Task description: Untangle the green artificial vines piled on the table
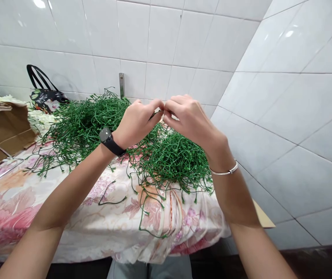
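Note:
My left hand, with a black watch on its wrist, is closed in a pinch. A short bit of dark green plastic stem shows between its thumb and fingers. Fingertip to fingertip with it, my right hand is also pinched, at the end of that stem; most of the stem is hidden. Both hands are raised above two heaps of thin green artificial stems. The larger heap lies behind and left of my left hand, the smaller heap below my right hand.
A flowered cloth covers the table. Single stems lie near its front, one bent stem among them. At left are a cardboard box, a metal wire frame, pale flowers and a flowered bag. Tiled walls stand behind and right.

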Motion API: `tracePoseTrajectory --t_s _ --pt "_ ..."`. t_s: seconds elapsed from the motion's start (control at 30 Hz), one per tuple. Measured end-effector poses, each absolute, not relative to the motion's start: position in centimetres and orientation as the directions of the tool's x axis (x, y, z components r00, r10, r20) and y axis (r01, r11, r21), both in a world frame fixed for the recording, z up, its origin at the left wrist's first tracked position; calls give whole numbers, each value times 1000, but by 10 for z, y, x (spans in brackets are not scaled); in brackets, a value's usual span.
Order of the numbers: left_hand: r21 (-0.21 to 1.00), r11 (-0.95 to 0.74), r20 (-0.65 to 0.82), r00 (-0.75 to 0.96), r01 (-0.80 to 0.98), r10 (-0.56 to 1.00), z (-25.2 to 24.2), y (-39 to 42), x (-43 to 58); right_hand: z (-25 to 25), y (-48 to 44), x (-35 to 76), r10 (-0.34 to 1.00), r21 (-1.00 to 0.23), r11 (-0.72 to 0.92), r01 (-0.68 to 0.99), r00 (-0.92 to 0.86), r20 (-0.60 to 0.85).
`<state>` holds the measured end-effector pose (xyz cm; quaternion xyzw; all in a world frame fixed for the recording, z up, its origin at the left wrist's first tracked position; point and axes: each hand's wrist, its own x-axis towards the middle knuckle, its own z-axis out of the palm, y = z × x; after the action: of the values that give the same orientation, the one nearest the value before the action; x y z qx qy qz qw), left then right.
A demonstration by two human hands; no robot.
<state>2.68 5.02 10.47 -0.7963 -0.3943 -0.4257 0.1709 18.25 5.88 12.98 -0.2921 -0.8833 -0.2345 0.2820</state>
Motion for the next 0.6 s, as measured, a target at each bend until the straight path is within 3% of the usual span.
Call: tracePoseTrajectory --t_s 0.37,0.47,0.6 --pt "-185 -450 719 432 874 544 103 51 28 130 60 184 437 380 647 661 -730 526" --pt "-145 -493 727 431 858 536 103 51 27 128 57 179 432 382 646 661 -729 530" --pt "10 -573 771 358 820 527 102 53 27 127 59 176 434 338 645 685 -693 575"
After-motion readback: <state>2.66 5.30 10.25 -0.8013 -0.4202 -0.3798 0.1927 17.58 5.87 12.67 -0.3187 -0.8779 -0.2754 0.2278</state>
